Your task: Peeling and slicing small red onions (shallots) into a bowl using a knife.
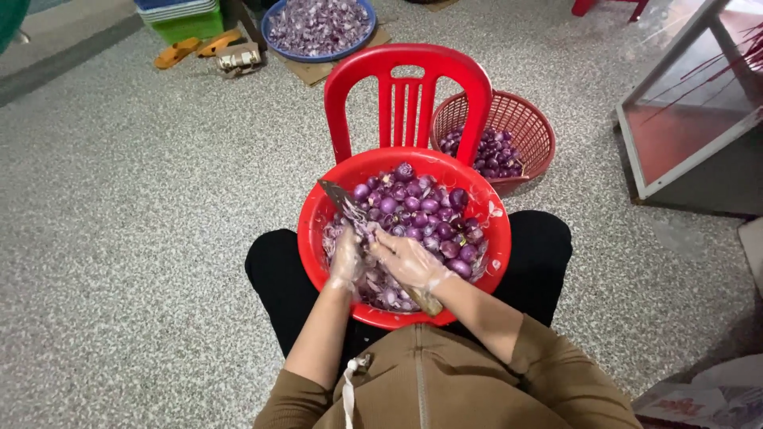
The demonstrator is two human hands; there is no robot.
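a round red plastic basin (493, 238) is seen resting on the lap, heaped with small purple shallots (421, 208), and peel scraps are piled at its 7 o'clock side. the left hand (347, 258), covered by a thin clear glove, is curled around 1 small shallot (364, 232) at about 9 o'clock in the basin; the bulb is mostly hidden by the fingers. the right hand (409, 260), also gloved, is closed around the handle of a long steel knife (338, 197), whose blade is angled up toward 10 o'clock across the held bulb. the shallot is judged light, firm and slippery under its papery skin, so it is best pinched at its 2 ends, away from the edge. behind the basin, at 12 o'clock, a red plastic chair (407, 67) is seen, with a red woven basket (526, 119) of more shallots at 1 o'clock, and a blue bowl (274, 44) of peelings lies well apart at 11 o'clock.
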